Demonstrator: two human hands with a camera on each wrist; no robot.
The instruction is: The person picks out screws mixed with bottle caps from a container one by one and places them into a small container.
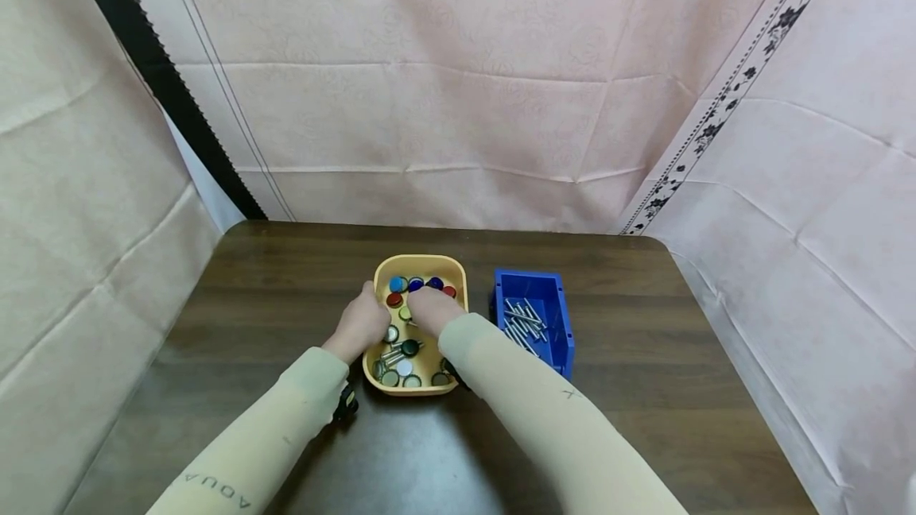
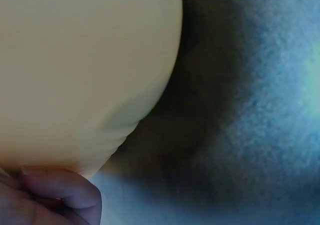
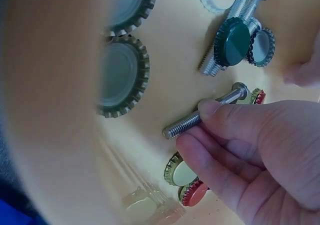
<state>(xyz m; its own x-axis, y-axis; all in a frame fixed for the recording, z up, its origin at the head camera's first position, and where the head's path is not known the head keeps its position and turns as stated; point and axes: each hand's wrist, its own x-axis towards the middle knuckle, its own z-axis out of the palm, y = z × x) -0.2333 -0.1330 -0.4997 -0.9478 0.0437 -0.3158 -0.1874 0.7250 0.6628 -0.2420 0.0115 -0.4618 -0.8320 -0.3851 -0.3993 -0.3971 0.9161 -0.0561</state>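
Note:
A yellow tray point(image 1: 421, 260) stands on the table with bottle caps point(image 1: 394, 300) and several metal bolts in it. My left hand point(image 1: 358, 322) grips the tray's left side; in the left wrist view its curled fingers point(image 2: 75, 192) lie against the tray's outer wall. Inside the tray, my right hand point(image 3: 250, 155) pinches a bolt point(image 3: 186, 124) between thumb and forefinger, threaded end pointing left. A dark green bottle cap point(image 3: 233, 41) lies over other bolts point(image 3: 254, 4) nearby. In the head view my right hand covers part of the caps.
Right of the tray stands a blue bin point(image 1: 528, 275) with more bolts point(image 1: 525, 319) in it. Both are on a brown wooden table point(image 1: 630, 340). Pale cloth point(image 1: 429, 102) hangs behind the table and along both sides. My right forearm crosses the tray's right rim.

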